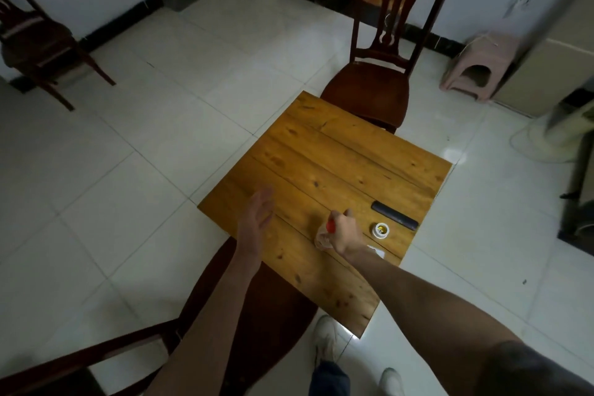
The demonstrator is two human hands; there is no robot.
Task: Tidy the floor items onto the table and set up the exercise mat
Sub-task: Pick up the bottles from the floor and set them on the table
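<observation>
A small wooden table (337,151) stands on the white tiled floor. My right hand (345,233) is closed around a clear plastic bottle with a red cap (323,236), held low over the table's near part. My left hand (258,214) hovers open above the table's left edge and holds nothing. On the table to the right lie a dark oblong case (394,215) and a small round white object with a yellow centre (381,229). A bit of white paper (376,251) shows just behind my right wrist. No exercise mat is in view.
A dark wooden chair (379,87) stands at the table's far side, another chair (244,315) at the near side below my arms, a third (38,48) at far left. A pink plastic stool (479,67), a box and a fan base sit at right.
</observation>
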